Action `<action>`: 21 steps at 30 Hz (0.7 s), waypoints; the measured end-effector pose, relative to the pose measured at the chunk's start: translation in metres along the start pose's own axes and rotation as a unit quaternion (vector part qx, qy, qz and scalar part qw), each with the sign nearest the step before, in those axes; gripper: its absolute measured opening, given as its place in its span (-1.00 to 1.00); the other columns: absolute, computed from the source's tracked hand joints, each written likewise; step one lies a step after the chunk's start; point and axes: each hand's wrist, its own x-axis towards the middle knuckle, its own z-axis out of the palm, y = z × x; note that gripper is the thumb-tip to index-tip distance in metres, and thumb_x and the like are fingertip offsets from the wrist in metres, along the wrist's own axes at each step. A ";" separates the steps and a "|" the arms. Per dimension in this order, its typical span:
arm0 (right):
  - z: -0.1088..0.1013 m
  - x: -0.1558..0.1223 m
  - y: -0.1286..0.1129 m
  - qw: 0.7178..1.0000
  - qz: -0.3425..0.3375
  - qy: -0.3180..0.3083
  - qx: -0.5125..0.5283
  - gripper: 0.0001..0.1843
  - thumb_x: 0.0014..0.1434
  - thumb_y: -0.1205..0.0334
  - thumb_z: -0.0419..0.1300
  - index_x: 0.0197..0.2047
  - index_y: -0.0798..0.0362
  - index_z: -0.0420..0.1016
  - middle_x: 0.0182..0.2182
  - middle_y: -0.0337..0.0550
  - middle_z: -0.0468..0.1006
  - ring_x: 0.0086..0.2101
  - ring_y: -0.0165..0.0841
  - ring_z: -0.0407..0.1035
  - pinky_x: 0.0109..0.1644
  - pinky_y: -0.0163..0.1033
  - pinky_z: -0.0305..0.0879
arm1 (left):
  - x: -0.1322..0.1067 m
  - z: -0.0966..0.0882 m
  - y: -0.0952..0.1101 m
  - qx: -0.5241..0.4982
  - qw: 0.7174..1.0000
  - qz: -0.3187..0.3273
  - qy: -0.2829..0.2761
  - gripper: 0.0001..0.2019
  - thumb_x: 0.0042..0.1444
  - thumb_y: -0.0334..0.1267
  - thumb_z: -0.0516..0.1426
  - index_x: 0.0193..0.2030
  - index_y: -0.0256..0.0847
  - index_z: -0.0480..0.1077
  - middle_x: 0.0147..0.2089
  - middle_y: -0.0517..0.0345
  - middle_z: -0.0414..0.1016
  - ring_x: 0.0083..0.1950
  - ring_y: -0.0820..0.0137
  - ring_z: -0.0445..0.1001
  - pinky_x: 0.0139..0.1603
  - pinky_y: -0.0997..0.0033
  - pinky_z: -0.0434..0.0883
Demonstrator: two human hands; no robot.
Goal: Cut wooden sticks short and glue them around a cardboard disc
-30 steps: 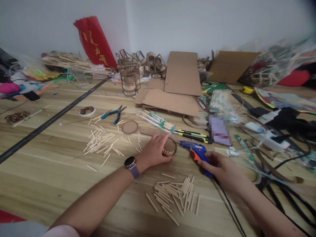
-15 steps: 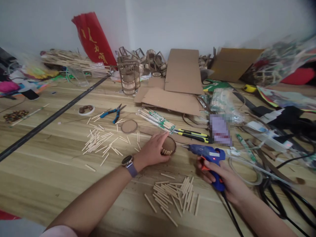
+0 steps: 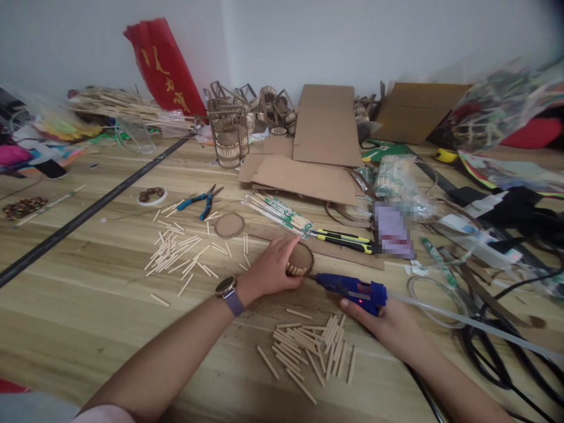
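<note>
Glue gun brought to the rim of the cardboard round

Head view: over the last second, the glue gun has swung over onto its side, and its nozzle now meets or nearly meets the near-right rim; contact is unclear. The right hand grips it. The left hand has stayed curled around the left side of the cardboard round, grasping it on the table. This seems to place the nozzle beside the upright sticks along the near edge.
</note>
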 end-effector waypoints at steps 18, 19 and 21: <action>0.010 -0.004 0.003 0.997 -0.025 0.009 -0.068 -0.68 0.08 -0.05 0.11 -0.31 -0.04 0.56 -0.34 -0.11 0.67 -0.34 -0.15 0.54 -0.22 -0.14 0.47 | 0.000 -0.001 0.001 0.020 1.000 0.004 0.003 -0.15 -0.13 -0.29 0.26 0.32 -0.30 0.02 0.28 -0.21 0.21 0.31 0.04 0.16 0.33 0.00 0.16; 0.010 -0.004 0.003 0.997 -0.024 0.007 -0.070 -0.68 0.08 -0.05 0.10 -0.30 -0.03 0.56 -0.34 -0.11 0.67 -0.34 -0.15 0.54 -0.21 -0.14 0.47 | 0.001 -0.001 0.001 0.020 1.000 0.004 0.002 -0.15 -0.13 -0.29 0.26 0.32 -0.28 0.02 0.28 -0.19 0.22 0.31 0.04 0.17 0.32 -0.01 0.16; 0.010 -0.004 0.002 0.997 -0.023 0.006 -0.071 -0.66 0.08 -0.05 0.10 -0.29 -0.02 0.56 -0.33 -0.09 0.67 -0.32 -0.15 0.54 -0.21 -0.14 0.47 | 0.001 -0.001 0.002 0.019 1.000 0.004 0.004 -0.14 -0.13 -0.29 0.27 0.33 -0.23 0.01 0.27 -0.17 0.24 0.30 0.04 0.18 0.32 -0.03 0.16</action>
